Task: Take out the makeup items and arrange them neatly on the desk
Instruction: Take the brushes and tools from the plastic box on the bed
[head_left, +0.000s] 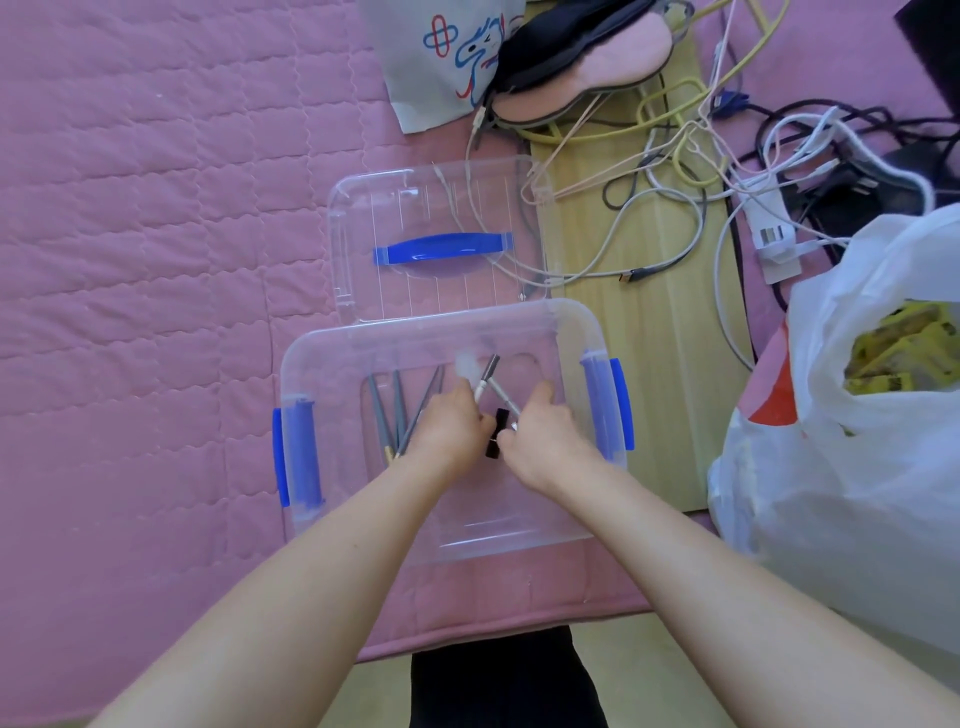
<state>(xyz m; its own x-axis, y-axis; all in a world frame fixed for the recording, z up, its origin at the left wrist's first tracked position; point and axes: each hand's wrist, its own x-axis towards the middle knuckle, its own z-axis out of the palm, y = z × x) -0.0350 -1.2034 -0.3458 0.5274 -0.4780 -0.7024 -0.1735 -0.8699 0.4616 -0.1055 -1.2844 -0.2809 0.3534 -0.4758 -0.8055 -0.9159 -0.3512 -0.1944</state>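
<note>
On the pink quilt (130, 260) sits the clear bin (322, 358), its lid (441, 208) at twelve o'clock. Inside, the left hand (452, 423) curls round a silver pencil (488, 376); the right hand (545, 428) pinches another (503, 395). Grey brushes (387, 410) lie at nine o'clock, a black tube (496, 441) between the hands. The crossed pencils could snag and drop on lifting.

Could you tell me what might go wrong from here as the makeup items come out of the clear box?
The left hand and right hand each grip slim silver-tipped makeup pens that cross, so they may snag or slip.

The thin grey brush handles lying loose in the clear plastic box with blue latches could be knocked about.

The clear lid with a blue handle lies over loose white cables, which could tangle with items set there.
</note>
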